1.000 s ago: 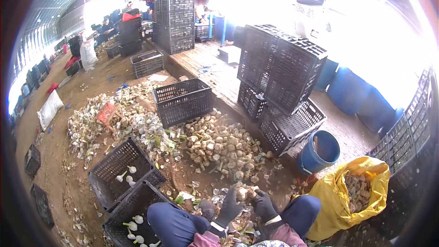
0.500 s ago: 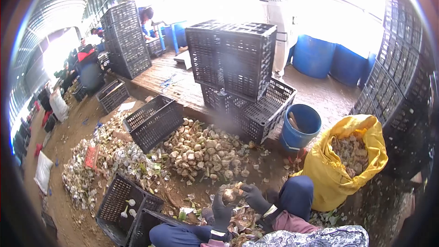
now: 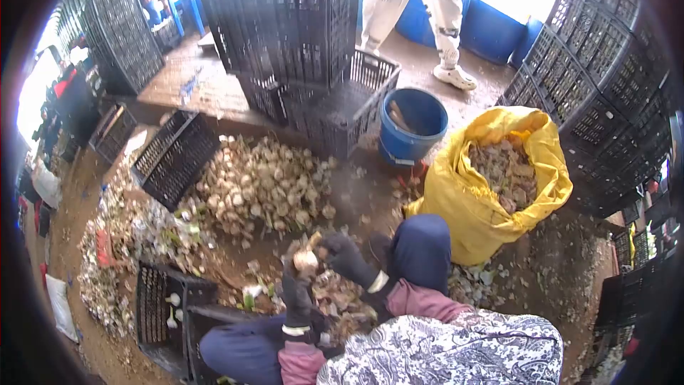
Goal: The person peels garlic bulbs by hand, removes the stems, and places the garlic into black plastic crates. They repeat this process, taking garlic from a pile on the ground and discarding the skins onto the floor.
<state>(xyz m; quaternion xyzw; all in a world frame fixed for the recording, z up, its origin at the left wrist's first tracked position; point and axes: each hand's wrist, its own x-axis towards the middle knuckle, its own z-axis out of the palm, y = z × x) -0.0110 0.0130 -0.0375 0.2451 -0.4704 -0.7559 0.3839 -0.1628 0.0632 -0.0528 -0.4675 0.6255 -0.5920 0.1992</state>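
A garlic bulb [image 3: 306, 260], its pale side showing, is held up between my two dark-gloved hands over my lap. My left hand [image 3: 295, 291] wraps round it from the left and below. On the right, my right hand [image 3: 345, 257] has its fingers closed at the bulb's upper edge, by the stem. Loose peelings [image 3: 340, 292] lie beneath my hands. Just beyond them is a heap of unpeeled garlic bulbs [image 3: 263, 182]. Beside my left knee, a black crate [image 3: 158, 306] contains a few white bulbs with stems.
To my right stands a yellow sack [image 3: 463, 232] filled with peelings, with a blue bucket [image 3: 395, 144] behind it. Black crates [image 3: 285, 36] are stacked ahead, and more crates [image 3: 584, 78] rise at right. A person in white trousers [image 3: 445, 14] walks behind. Skins litter the left floor.
My view has tilted down and turned right. The bulb now shows a whiter side between my hands. The person in white trousers has stepped to a wider stride.
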